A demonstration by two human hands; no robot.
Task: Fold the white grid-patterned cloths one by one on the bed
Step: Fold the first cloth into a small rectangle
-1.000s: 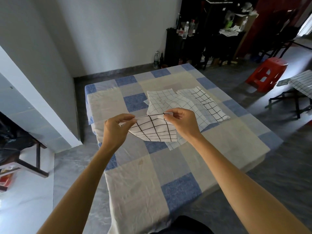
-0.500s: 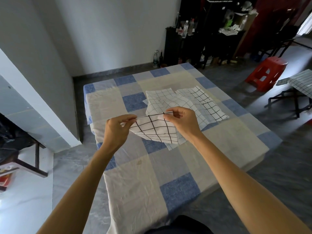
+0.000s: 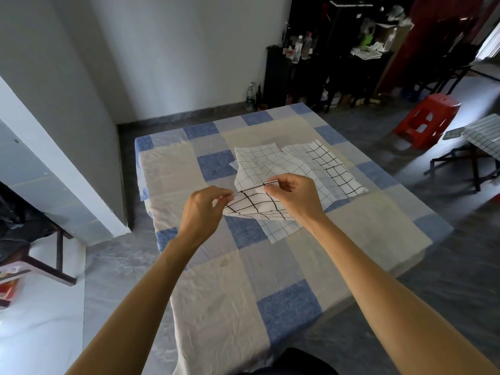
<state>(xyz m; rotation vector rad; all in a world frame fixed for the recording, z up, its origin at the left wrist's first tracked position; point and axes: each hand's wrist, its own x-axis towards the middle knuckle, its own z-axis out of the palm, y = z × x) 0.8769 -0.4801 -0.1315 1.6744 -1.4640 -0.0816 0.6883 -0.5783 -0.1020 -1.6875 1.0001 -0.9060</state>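
A white cloth with a bold black grid (image 3: 253, 207) hangs folded just above the bed (image 3: 365, 228). My left hand (image 3: 201, 209) pinches its upper left corner and my right hand (image 3: 293, 197) pinches its upper right corner, holding the top edge taut. Behind and under it, a loose pile of white grid cloths (image 3: 273, 166) lies spread on the bed, with a black-grid one (image 3: 328, 169) at the right and a pale blue-grid one (image 3: 281, 230) poking out below my hands.
The bed wears a blue, grey and cream checked sheet. A white wall corner (image 3: 67, 171) stands left of it. A red plastic stool (image 3: 427, 120) and a small table with a grid cloth (image 3: 484, 136) stand on the right. Dark cluttered shelves (image 3: 338, 50) fill the back.
Both hands have lifted the held cloth slightly and drawn a little closer together. The pile on the bed has not moved.
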